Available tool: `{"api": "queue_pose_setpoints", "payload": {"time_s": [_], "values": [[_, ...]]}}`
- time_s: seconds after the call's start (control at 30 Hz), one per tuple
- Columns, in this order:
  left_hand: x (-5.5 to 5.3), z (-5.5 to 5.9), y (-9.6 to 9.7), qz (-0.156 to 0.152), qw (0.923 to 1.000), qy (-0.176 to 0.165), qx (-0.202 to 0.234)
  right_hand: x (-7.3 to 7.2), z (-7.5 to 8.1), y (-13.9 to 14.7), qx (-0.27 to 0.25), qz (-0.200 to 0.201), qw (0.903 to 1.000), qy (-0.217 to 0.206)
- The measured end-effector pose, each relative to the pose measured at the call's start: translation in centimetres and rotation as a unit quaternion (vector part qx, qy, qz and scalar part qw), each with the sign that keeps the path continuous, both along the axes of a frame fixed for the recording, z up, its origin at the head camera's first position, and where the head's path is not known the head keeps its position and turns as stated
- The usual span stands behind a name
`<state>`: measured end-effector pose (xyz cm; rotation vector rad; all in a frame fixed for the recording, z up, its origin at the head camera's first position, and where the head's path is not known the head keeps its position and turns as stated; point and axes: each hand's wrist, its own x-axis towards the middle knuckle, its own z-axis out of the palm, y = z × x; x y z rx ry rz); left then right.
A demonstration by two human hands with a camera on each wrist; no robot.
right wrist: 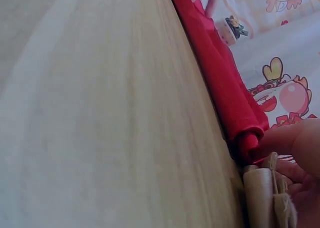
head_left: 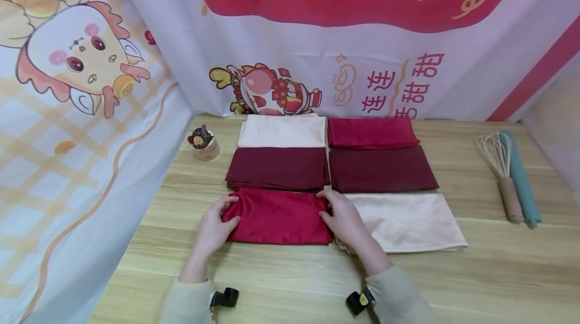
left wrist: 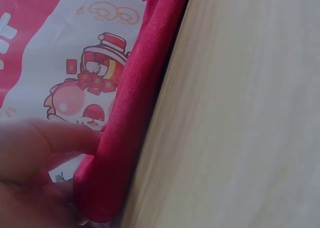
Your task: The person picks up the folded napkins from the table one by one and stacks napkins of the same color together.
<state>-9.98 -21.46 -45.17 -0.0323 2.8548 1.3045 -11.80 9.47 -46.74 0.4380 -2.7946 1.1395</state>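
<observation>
A folded, shiny red cloth [head_left: 281,217] lies flat at the front left of two columns of folded cloths. My left hand [head_left: 216,228] holds its left end, thumb and fingers apart along the edge. At the opposite end my right hand [head_left: 346,218] grips the right edge in the same way. In the left wrist view, the left thumb [left wrist: 70,138] touches the rounded fold of the red cloth [left wrist: 132,82]. The right wrist view has the right thumb [right wrist: 287,139] against the cloth's end, beside the folded cream cloth [right wrist: 260,195]. Some fingers are hidden behind the cloth.
Dark maroon cloths [head_left: 277,168] [head_left: 382,168], a white cloth [head_left: 283,132] and another red cloth [head_left: 371,133] lie behind. The cream cloth [head_left: 408,223] sits at front right. A small decorated cup [head_left: 207,148] stands left; a whisk [head_left: 505,178] and teal roll [head_left: 523,183] lie right.
</observation>
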Motion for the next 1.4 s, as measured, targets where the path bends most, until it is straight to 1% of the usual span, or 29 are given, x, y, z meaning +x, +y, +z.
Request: {"api": "queue_pose_setpoints", "payload": {"time_s": [0.17, 0.33, 0.53, 0.6, 0.73, 0.83, 0.97, 1.1, 1.2, 1.27, 1.4], "values": [[0.2, 0.0, 0.6, -0.019, 0.9998, 0.000, 0.005, 0.1, -0.1, -0.3, -0.001, 0.007, 1.0000, 0.004], [0.2, -0.3, 0.8, -0.009, 0.9998, 0.005, 0.016, 0.1, -0.1, -0.6, -0.008, 0.014, 0.9999, 0.003], [0.3, -0.5, 0.3, -0.001, 0.9994, 0.005, 0.036, 0.1, 0.0, -0.7, -0.040, 0.017, 0.9989, -0.020], [0.4, -0.4, 0.1, -0.005, 0.9989, 0.013, 0.044, 0.2, 0.0, -0.8, -0.046, 0.014, 0.9988, -0.012], [0.5, -0.1, -0.3, -0.014, 0.9978, 0.020, 0.061, 0.5, 0.3, -1.1, -0.049, 0.010, 0.9985, 0.024], [0.6, 0.3, -0.4, -0.018, 0.9974, 0.020, 0.067, 0.7, 0.9, -1.1, -0.060, 0.010, 0.9976, 0.032], [0.6, 1.2, -0.7, -0.020, 0.9969, 0.015, 0.075, 0.8, 2.0, -0.8, -0.102, 0.008, 0.9947, 0.009], [0.3, 2.3, -0.7, -0.023, 0.9947, 0.005, 0.100, 0.5, 2.8, -0.2, -0.145, 0.007, 0.9894, -0.008], [-0.3, 3.1, -0.5, -0.027, 0.9923, -0.007, 0.120, 0.1, 3.4, 0.5, -0.172, 0.008, 0.9849, -0.023], [-0.7, 3.7, -0.3, -0.029, 0.9922, -0.015, 0.120, -0.3, 3.9, 1.1, -0.184, 0.007, 0.9823, -0.035], [-2.1, 4.6, 0.6, -0.042, 0.9904, -0.023, 0.130, -1.2, 5.0, 2.4, -0.190, -0.002, 0.9803, -0.056]]}}
